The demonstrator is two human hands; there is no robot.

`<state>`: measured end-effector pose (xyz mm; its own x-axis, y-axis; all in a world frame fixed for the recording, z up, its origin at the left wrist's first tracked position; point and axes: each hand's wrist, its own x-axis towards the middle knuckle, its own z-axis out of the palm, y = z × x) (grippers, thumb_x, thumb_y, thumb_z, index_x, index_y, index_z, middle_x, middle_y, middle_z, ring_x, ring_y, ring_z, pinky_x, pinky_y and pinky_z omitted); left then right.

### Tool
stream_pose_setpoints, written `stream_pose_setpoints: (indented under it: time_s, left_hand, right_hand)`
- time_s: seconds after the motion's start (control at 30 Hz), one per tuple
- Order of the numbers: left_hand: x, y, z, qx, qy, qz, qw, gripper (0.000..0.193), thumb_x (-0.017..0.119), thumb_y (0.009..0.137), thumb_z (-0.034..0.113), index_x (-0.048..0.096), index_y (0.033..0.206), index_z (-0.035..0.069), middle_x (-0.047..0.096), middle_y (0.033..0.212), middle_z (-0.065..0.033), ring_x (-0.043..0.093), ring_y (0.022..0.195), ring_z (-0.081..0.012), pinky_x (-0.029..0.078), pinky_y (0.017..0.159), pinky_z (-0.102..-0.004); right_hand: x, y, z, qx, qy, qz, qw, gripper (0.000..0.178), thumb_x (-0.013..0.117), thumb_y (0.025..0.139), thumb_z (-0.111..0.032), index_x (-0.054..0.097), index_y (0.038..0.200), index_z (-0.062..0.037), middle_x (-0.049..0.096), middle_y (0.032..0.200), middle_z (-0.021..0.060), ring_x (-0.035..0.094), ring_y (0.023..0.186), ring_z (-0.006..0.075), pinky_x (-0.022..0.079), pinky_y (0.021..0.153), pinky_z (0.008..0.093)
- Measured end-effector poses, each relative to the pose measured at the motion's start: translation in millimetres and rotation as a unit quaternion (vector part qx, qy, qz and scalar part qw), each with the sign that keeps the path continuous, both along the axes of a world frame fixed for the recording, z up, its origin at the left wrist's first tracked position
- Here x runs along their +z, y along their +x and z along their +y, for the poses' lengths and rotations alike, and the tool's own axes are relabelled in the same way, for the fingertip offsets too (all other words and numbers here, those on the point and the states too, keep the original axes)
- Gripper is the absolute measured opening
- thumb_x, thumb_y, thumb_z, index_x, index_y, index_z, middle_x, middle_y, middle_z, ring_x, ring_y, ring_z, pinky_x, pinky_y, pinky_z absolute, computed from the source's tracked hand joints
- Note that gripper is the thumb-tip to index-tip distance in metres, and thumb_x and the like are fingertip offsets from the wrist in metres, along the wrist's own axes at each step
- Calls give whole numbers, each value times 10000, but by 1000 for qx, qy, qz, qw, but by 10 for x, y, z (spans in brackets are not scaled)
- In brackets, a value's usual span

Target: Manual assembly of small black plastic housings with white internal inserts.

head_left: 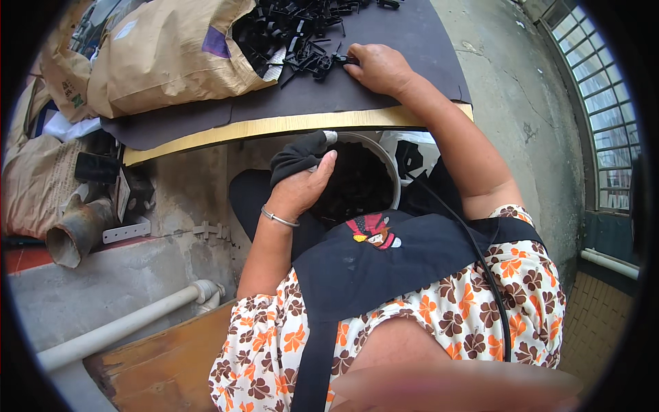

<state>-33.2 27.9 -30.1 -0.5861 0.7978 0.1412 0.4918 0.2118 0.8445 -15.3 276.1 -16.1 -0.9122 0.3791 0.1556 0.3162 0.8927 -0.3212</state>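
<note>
Right hand (381, 69) is on top of the desk (425, 41), grip pinched nearly closed on a black plastic piece (340, 60) from the pile (292, 34) up there. Left hand (301, 187) is below the desk's front edge, as is the bucket (394, 165). Black cloth (295, 158) covers its fingers, so can't tell how closed that grip is.

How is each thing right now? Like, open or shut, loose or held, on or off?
Paper bag: lying on its side, mouth open
Black pieces: loose, heaped by the bag's mouth
Bucket: open, dark contents inside
Right hand: pinching a black piece
Left hand: partly covered by dark cloth
Bracelet: worn
Apron: worn
Brownish tube: wide end open
</note>
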Motion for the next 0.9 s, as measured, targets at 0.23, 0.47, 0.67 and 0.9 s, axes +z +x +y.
stream_pose_setpoints:
  time_s: [0.23, 0.47, 0.67, 0.9]
  left_hand:
    - [-59, -29, 66, 21, -19, -39, 999, 376, 592, 844, 241, 566, 1101, -31, 629, 1011, -164, 589, 929, -263, 430, 849, -312]
    - [-27, 57, 170, 9, 51, -91, 995, 375, 593, 855, 229, 561, 1115, -39, 647, 971, -134, 612, 828, -176, 469, 759, -288]
    - [133, 142, 159, 25, 102, -355, 929, 309, 512, 909, 187, 556, 1159, 11, 646, 975, -83, 607, 743, -121, 486, 633, -236]
    - [295, 128, 133, -123, 164, -659, 724, 321, 448, 940, 183, 522, 1159, -40, 639, 982, -126, 636, 846, -205, 519, 740, -297]
  right_hand:
    - [15, 621, -218, -36, 23, 8, 999, 339, 594, 826, -358, 554, 874, -25, 633, 772, 157, 617, 756, 323, 490, 677, 408]
    - [120, 871, -136, -68, 84, 88, 990, 372, 631, 804, -385, 527, 810, -28, 614, 705, 140, 617, 680, 319, 496, 599, 384]
    - [276, 1018, -306, 57, -89, 277, 955, 193, 655, 807, -155, 548, 910, -32, 515, 591, 63, 499, 498, 183, 404, 484, 300]
    - [317, 1039, -573, 331, -100, 254, 903, 349, 647, 717, -4, 549, 1050, -39, 613, 818, 108, 593, 651, 268, 484, 592, 311]
